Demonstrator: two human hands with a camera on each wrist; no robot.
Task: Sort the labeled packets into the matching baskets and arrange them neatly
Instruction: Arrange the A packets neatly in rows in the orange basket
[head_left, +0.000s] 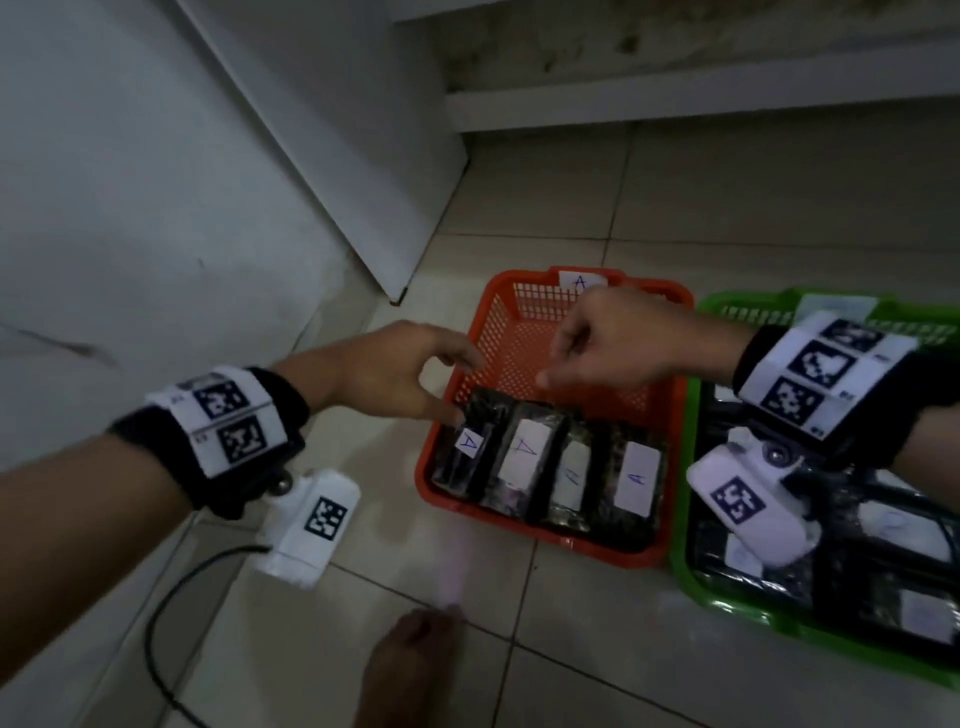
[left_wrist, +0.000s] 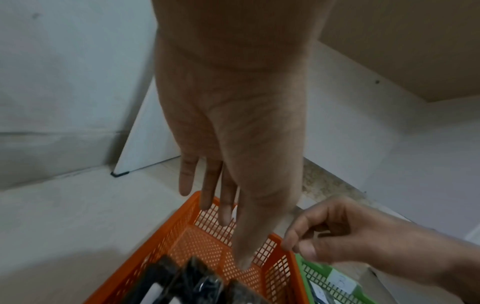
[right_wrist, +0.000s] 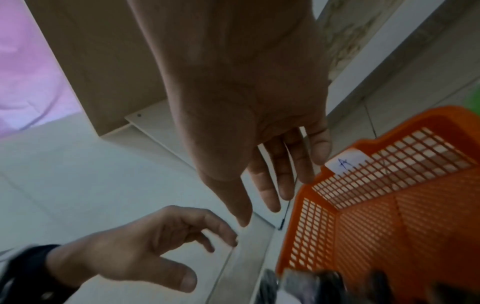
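Head view shows an orange perforated plastic basket (head_left: 524, 332) on the pale tiled floor (head_left: 519, 623), a paper tag marked A (head_left: 581, 282) on its far rim. Four dark plastic packets with white A labels (head_left: 545, 462) stand side by side along its near wall. Just beside it on the right sits a green plastic basket (head_left: 691, 561) holding more dark labelled packets (head_left: 883, 525); their letters are too blurred to read.

The left hand (head_left: 395, 369) hovers over the orange basket's left edge, fingers loosely curved and apart, thumb tip at the top corner of the leftmost packet (head_left: 465, 441); whether it touches is unclear. The right hand (head_left: 618, 343) hangs above the basket's middle, fingers relaxed, holding nothing. The left wrist view shows the left hand's fingers (left_wrist: 223, 205) straight over the mesh.

A bare foot (head_left: 410, 670) rests on the tiles near the bottom edge.
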